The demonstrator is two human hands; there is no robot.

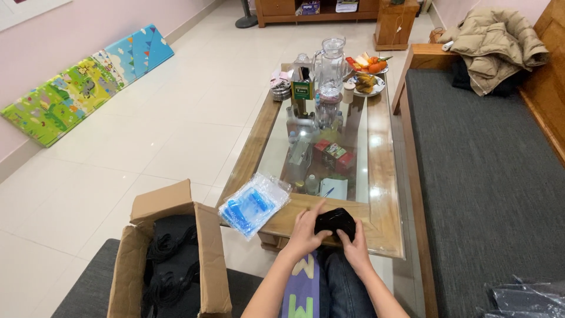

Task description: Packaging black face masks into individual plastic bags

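Both hands, the left hand (pixel 306 232) and right hand (pixel 355 246), are closed around a small black bundle (pixel 334 221) at the near edge of the tabletop (pixel 376 176). Just left lies a clear packet with blue pieces (pixel 254 203), beside an open cardboard box (pixel 168 259) of black items. Farther along stands a glass pitcher (pixel 331 68), near plates of fruit (pixel 369 73).

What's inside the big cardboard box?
The cardboard box is open, and black tangled straps or cords lie piled inside. What lies beneath that pile, and the bottom of the box, is covered.
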